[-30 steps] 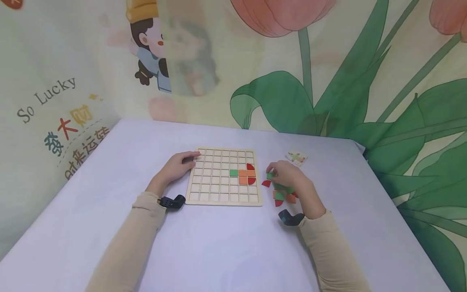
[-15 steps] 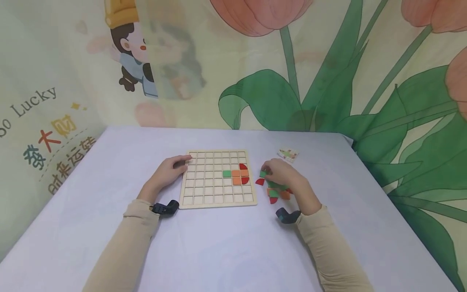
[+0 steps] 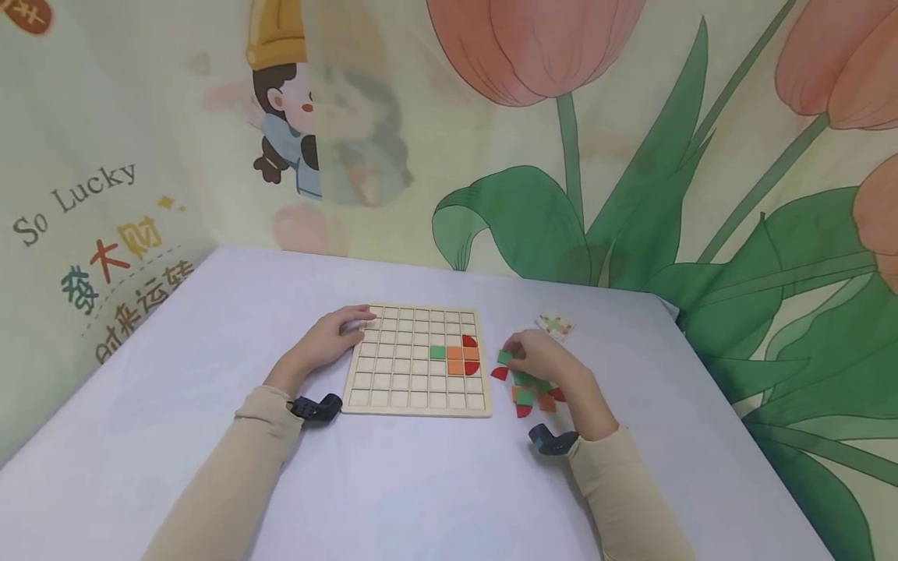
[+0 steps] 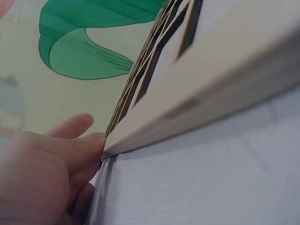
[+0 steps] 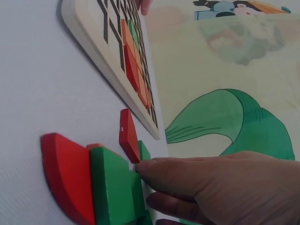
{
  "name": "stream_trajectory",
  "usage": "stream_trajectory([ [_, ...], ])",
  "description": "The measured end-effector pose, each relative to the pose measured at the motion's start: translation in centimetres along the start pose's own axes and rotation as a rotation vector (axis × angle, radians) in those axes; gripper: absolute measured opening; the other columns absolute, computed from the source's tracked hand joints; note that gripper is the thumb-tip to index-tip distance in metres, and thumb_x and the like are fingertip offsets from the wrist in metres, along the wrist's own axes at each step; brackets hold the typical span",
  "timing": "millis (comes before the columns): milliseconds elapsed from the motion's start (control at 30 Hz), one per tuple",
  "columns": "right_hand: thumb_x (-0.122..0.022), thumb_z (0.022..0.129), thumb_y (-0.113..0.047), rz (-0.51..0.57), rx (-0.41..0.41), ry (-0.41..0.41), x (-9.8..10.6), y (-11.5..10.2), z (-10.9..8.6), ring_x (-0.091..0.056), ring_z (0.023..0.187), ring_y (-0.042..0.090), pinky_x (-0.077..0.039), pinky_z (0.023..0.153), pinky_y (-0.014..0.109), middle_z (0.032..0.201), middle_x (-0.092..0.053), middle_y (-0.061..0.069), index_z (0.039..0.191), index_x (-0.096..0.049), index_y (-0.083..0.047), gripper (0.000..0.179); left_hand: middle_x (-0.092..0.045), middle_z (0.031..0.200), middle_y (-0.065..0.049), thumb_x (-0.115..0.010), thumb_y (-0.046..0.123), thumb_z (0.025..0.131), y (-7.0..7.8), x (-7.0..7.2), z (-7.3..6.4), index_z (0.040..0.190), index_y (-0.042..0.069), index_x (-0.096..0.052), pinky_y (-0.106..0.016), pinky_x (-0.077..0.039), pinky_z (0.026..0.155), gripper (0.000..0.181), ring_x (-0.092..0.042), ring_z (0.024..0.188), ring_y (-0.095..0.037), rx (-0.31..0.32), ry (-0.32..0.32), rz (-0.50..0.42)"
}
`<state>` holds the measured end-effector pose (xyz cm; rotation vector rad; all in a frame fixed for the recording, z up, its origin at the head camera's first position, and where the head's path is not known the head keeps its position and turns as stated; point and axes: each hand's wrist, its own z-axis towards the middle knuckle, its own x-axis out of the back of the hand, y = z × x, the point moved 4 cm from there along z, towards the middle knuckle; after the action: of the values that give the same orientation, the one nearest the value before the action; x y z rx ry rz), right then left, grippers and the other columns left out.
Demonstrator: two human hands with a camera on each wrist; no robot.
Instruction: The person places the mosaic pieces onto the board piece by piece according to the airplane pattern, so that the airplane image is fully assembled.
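Observation:
In the head view a square wooden grid board lies on the table, with a green square, several orange squares and two red quarter-circle tiles near its right side. My left hand rests at the board's far left edge, fingers reaching onto the rim. Right of the board my right hand pinches a green square tile between thumb and fingertips. A loose red quarter-circle tile lies just below it; the right wrist view shows the thumb tip close to both.
Under and near my right palm lies a pile of loose green, orange and red tiles, partly hidden, including a green square and a red quarter-circle. Behind that hand is a small patterned card. A printed curtain hangs behind the white table.
The whole head view shifts as the head moves. Both hands keep nearly the same places relative to the board, and the tiles on the board stay put.

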<state>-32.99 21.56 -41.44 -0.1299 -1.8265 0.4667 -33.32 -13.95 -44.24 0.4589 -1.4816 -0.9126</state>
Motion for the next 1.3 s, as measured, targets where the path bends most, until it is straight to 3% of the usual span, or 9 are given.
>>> stream_trajectory([
  [433, -0.072, 0.084, -0.018, 0.011, 0.012, -0.013, -0.2, 0.2, 0.2, -0.061, 0.1, 0.021, -0.058, 0.083, 0.034, 0.113, -0.065, 0.006, 0.12, -0.064, -0.012, 0.037, -0.031, 0.154, -0.01, -0.056, 0.008, 0.093, 0.0, 0.0, 0.2, 0.134, 0.009, -0.052, -0.052, -0.017, 0.118, 0.041, -0.022, 0.144, -0.035, -0.052, 0.023, 0.032],
  [567, -0.071, 0.085, -0.017, 0.002, 0.046, -0.004, 0.1, 0.0, 0.5, -0.061, 0.101, 0.022, -0.058, 0.084, 0.036, 0.113, -0.065, 0.007, 0.12, -0.064, -0.011, 0.036, -0.03, 0.155, -0.01, -0.056, 0.011, 0.093, 0.3, 0.4, 0.3, 0.134, 0.01, -0.052, -0.053, -0.017, 0.118, 0.042, -0.022, 0.144, -0.035, -0.03, 0.039, 0.034],
  [733, -0.07, 0.086, -0.017, -0.003, 0.043, -0.022, 0.0, -0.1, 0.5, -0.061, 0.104, 0.023, -0.057, 0.087, 0.037, 0.115, -0.065, 0.008, 0.121, -0.063, -0.01, 0.036, -0.029, 0.156, -0.007, -0.056, 0.015, 0.094, 0.1, 0.4, 0.4, 0.135, 0.012, -0.052, -0.052, -0.015, 0.119, 0.041, -0.019, 0.146, -0.033, 0.008, 0.017, 0.027],
  [1300, -0.07, 0.086, -0.015, -0.052, 0.018, 0.002, 0.0, -0.3, -0.8, -0.06, 0.098, 0.02, -0.056, 0.087, 0.034, 0.112, -0.065, 0.006, 0.119, -0.064, -0.011, 0.034, -0.032, 0.154, -0.012, -0.056, 0.013, 0.093, 0.6, -0.1, 0.1, 0.134, 0.01, -0.052, -0.055, -0.015, 0.118, 0.042, -0.022, 0.144, -0.038, -0.011, -0.004, 0.036],
])
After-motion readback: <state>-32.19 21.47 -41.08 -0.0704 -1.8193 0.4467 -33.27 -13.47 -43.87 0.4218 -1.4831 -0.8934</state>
